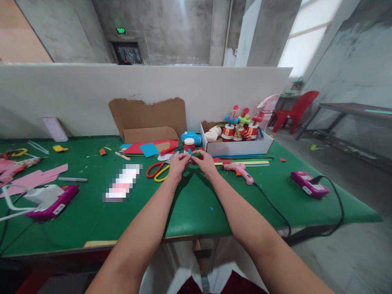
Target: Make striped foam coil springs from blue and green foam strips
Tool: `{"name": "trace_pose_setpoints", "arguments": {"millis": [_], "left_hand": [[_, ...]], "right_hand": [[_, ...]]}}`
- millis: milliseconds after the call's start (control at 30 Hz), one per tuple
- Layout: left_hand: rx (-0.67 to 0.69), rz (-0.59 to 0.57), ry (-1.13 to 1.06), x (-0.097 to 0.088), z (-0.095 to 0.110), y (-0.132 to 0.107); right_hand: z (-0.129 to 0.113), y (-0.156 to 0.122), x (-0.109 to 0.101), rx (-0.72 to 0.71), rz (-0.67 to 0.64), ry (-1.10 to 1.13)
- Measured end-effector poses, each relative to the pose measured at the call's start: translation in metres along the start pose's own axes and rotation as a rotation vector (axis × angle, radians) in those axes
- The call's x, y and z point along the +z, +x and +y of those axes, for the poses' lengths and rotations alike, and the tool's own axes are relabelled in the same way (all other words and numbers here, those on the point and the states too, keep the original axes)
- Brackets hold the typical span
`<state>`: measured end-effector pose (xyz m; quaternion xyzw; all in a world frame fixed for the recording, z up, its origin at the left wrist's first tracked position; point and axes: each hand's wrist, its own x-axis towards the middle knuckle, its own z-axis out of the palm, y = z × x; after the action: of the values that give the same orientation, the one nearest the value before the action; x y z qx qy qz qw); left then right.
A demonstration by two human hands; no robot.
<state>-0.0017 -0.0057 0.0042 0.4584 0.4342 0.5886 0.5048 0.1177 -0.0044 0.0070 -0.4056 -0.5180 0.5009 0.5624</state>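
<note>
My left hand [179, 164] and my right hand [204, 161] meet over the green table, fingertips close together. Between them they pinch a small blue paper strip [190, 151]. Just behind the fingers stands a red paper cup [189, 143], upside down with its white base upward. Beside my left hand lie scissors [159, 170] with red and yellow handles. A pink hot glue gun [240, 171] rests to the right of my right hand, its cord running to the table's front edge.
A white box [241, 147] at the back holds several decorated cup figures. Blue and red paper [149, 149] lies before brown cardboard [147, 114]. Purple power strips sit left [58, 202] and right [309, 184]. A grey marker [72, 179] lies at left.
</note>
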Motion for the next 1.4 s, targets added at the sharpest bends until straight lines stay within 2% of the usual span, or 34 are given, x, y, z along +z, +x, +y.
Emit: {"name": "trace_pose_setpoints", "arguments": {"millis": [133, 267, 467, 700, 933, 1067, 1167, 1267, 1400], "left_hand": [[0.009, 0.017, 0.029, 0.0001, 0.0000, 0.0001], [0.006, 0.031, 0.014, 0.0013, 0.0010, -0.0008], [-0.034, -0.048, -0.078, 0.0020, -0.0007, -0.0002], [-0.041, -0.064, -0.130, 0.0024, -0.0028, -0.0001], [-0.013, -0.011, -0.109, 0.0033, -0.0010, -0.0005], [-0.030, 0.046, -0.134, 0.0040, -0.0013, 0.0000], [-0.035, 0.063, -0.149, 0.0043, -0.0020, 0.0003], [-0.041, 0.061, -0.152, 0.0043, -0.0030, 0.0007], [-0.052, 0.058, -0.148, 0.0034, -0.0036, 0.0012]], "right_hand": [[-0.0052, 0.0003, -0.0037, 0.060, -0.032, 0.018], [-0.0083, 0.0001, -0.0056, 0.027, 0.003, -0.018], [-0.0047, 0.0003, -0.0039, 0.012, 0.082, 0.051], [-0.0035, 0.0008, -0.0029, 0.051, 0.079, 0.100], [-0.0044, 0.0010, -0.0023, 0.064, 0.105, 0.111], [-0.0033, 0.0031, -0.0050, 0.177, 0.144, 0.229], [-0.0004, 0.0037, -0.0067, 0.260, 0.093, 0.274], [0.0009, 0.0027, -0.0067, 0.256, 0.020, 0.286], [-0.0025, 0.0001, -0.0057, 0.265, 0.003, 0.330]]}}
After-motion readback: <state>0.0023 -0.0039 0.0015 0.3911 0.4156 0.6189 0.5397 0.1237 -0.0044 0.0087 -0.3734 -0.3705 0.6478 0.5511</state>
